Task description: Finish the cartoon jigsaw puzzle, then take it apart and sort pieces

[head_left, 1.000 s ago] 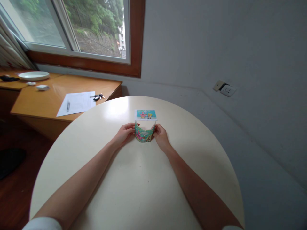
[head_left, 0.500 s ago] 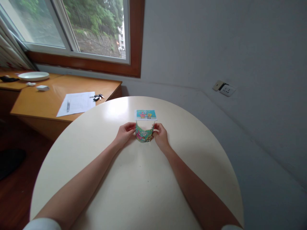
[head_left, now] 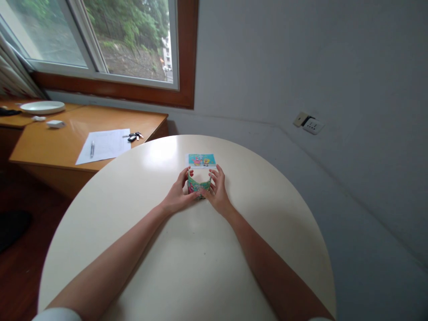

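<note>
A green, pink and yellow cartoon-print sheet, bent into a curve, stands on edge on the round table with its hollow side facing away from me. I cannot make out its material. My left hand wraps its left side, thumb across the front and fingers behind the left end. On the other side, my right hand holds the right end the same way, its thumb meeting the left thumb near the middle front. Just beyond lies a flat blue picture card with a pink and a yellow cartoon figure.
The cream round table fills the foreground. A wooden desk to the left bears a paper sheet, a pen, keys, a white box and a white plate. A wall socket is at right.
Both hands have slid from the sheet's two ends round to its front, and the thumbs now press together over the print. The curve looks slightly tighter.
</note>
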Tool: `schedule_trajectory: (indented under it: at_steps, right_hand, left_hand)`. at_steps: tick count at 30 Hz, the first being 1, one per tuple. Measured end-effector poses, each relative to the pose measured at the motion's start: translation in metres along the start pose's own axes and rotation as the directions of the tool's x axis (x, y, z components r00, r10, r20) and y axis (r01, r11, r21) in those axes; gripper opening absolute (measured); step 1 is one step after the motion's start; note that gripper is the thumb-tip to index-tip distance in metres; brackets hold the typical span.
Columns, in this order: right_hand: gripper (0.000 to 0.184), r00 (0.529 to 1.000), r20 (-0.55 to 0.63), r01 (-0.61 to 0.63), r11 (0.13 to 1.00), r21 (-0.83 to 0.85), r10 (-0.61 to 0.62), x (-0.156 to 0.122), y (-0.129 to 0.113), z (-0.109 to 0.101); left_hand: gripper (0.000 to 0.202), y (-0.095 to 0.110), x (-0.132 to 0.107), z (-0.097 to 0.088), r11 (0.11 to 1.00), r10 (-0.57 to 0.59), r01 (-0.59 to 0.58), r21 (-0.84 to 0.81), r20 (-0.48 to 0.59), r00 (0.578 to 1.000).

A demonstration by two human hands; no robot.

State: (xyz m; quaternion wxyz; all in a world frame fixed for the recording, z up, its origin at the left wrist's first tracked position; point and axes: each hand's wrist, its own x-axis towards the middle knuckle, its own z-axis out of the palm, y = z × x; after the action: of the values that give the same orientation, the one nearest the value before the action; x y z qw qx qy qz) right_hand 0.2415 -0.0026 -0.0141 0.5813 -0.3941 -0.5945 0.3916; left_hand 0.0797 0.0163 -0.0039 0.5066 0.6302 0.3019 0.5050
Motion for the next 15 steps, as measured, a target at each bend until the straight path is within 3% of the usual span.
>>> schedule_trajectory:
  at_steps: [6,15]
  right_hand:
    - [0.086,0.996,0.088,-0.042,0.995,0.089,0.034,0.0007,0.0035,-0.0009]
    - [0.080,0.989,0.145,-0.018,0.999,0.029,0.014,-0.0015,0.0000,-0.0025]
  left_hand:
    - [0.076,0.0011,0.0004,0.0031,0.999,-0.048,0.048,-0.004,-0.007,0.999]
    - [0.067,0.0018,0.0022,0.0027,0.999,-0.046,0.046,0.014,0.048,0.998]
